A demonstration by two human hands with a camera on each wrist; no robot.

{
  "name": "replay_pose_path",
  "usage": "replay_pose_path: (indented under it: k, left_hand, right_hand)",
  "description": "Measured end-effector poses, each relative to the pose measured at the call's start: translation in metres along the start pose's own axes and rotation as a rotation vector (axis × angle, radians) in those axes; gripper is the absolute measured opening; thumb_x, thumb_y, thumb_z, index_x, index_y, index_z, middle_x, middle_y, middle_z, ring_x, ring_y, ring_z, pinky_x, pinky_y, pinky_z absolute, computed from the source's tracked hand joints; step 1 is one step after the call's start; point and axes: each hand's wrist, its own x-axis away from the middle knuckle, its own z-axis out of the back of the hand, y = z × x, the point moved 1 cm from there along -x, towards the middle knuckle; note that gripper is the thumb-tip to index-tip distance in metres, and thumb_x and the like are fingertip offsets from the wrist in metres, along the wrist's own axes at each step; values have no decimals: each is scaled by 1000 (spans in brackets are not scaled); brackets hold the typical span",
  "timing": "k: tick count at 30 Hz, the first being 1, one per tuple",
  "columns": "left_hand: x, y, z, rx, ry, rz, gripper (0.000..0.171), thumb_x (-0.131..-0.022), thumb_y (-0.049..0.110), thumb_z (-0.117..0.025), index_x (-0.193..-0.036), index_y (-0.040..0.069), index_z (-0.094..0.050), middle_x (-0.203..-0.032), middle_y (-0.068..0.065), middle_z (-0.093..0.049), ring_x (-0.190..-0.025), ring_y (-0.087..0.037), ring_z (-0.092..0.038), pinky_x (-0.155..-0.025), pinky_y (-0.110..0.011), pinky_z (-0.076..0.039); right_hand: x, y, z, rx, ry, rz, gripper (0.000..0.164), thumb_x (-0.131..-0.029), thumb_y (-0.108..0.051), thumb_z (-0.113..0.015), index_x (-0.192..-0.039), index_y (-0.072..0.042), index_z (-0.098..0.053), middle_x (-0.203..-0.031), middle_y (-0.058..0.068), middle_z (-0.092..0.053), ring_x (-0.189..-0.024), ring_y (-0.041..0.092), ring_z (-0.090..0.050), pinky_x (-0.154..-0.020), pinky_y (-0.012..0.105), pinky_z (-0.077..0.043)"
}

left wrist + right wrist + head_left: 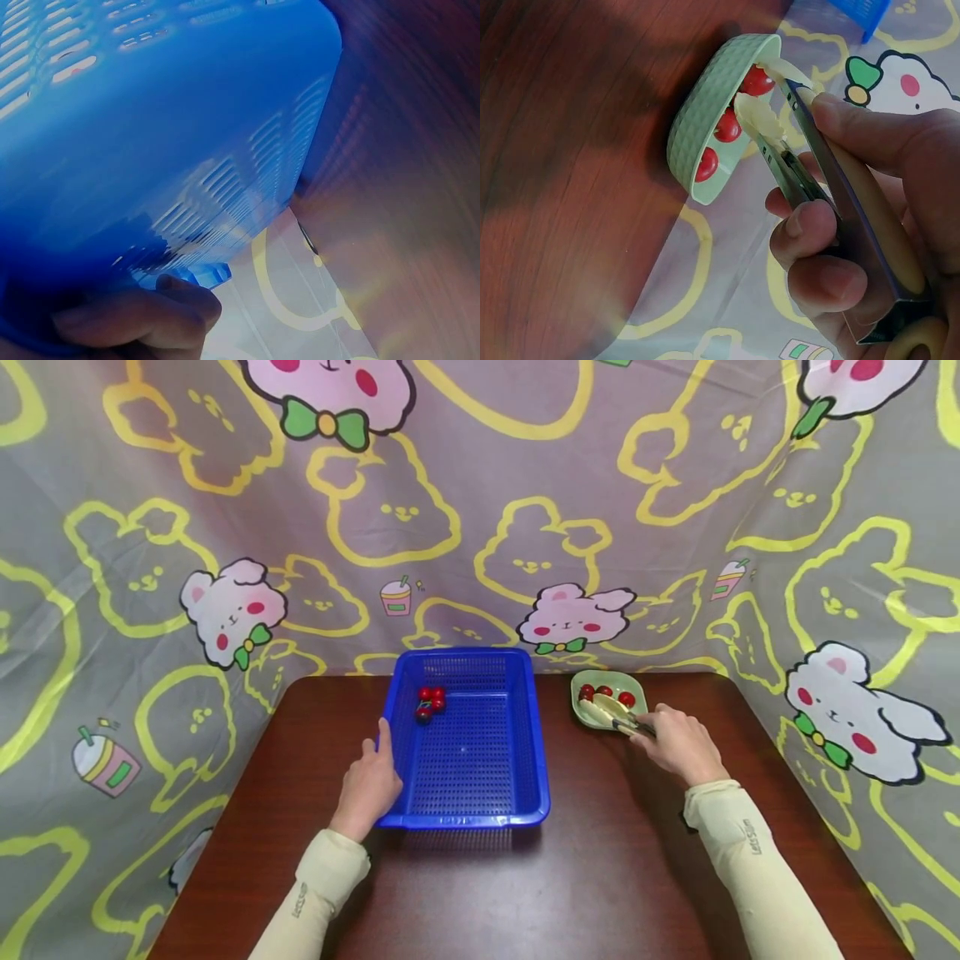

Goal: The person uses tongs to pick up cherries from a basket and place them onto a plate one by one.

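Observation:
My right hand (681, 745) holds kitchen tongs (810, 142) with cream-coloured tips and metal arms. Their two tips reach apart into a pale green bowl (697, 109), on either side of one cherry tomato (757, 81). Two more red cherry tomatoes (728, 126) lie beside it in the bowl. On the left, my left hand (369, 785) grips the left rim of a blue plastic basket (542, 760), fingers curled at the rim in the left wrist view. Inside the basket, several cherry tomatoes (438, 703) cluster near the far left corner.
Basket and bowl stand on a dark brown wooden table (600, 877), the bowl to the basket's right near the back edge. A grey cloth (480, 527) with yellow outlines and rabbit prints hangs behind and along both sides of the table.

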Motion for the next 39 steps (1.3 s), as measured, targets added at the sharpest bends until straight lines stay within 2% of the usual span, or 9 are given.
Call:
replay_pose_path:
  k: [13,20,31,35,39]
  left_hand:
    - [-1,1,0,5,-13,13,87,-95,8,-63,-165,0,-12,-117,-31,-53,-55,-25,-51,-53,-37,-49]
    - [-1,0,-1,-26,23,-14,88,-89,6,-63,-163,-3,-17,-122,-35,-53,-57,-32,-54,-59,-51,-52]
    - [-1,0,-1,-19,14,-7,87,-91,7,-62,-164,-2,-16,-119,-34,-54,-59,-32,-54,-61,-50,-54]
    - [-1,1,-1,-15,11,0,86,-92,7,-62,-164,-2,-15,-120,-34,-54,-59,-32,-55,-62,-51,-55]
    - [-1,1,0,-8,0,9,85,-94,8,-62,-164,-1,-15,-119,-33,-54,-59,-30,-55,-62,-49,-55]
  right_hand:
    - [-3,0,-1,1,-34,-8,40,-91,-27,-79,-123,-3,-75,-91,15,-65,-68,30,-59,-61,48,-46]
    - [-3,-1,0,-1,-32,-6,32,-91,-26,-78,-116,-5,-77,-86,12,-63,-67,28,-57,-59,46,-44]
    - [-3,0,0,-5,-31,-4,32,-91,-27,-78,-116,-7,-77,-86,12,-63,-68,29,-58,-59,47,-45]
    - [-1,-2,4,-16,-12,3,36,-91,-28,-78,-118,-5,-76,-88,13,-62,-69,30,-58,-60,49,-46]
    - [-2,-5,14,-56,52,11,43,-92,-30,-77,-126,-3,-73,-95,16,-62,-74,36,-60,-64,53,-46]
